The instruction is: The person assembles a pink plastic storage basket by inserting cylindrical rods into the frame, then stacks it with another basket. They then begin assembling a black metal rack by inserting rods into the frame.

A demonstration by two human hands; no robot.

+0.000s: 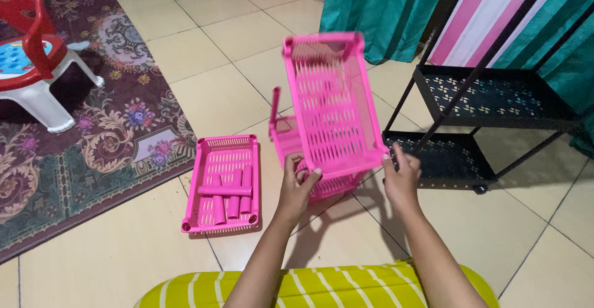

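I judge the pink tray (pixel 334 98) at frame centre light, stiff and slotted; my left hand (pixel 297 181) and right hand (pixel 401 175) each pinch its near corners.

Held tray (pixel 334 98): pink moulded plastic, slotted, slight sheen. Second tray (pixel 224 181), left of the held tray: same pink plastic, carrying smooth plastic tubes (pixel 232 198). Floor (pixel 235 42): glazed cream tiles, glossy. Rug (pixel 93 135): woven cloth, matt. Rack (pixel 489 104), right of the held tray: black perforated metal, matt. Curtain (pixel 377 5): teal cloth.
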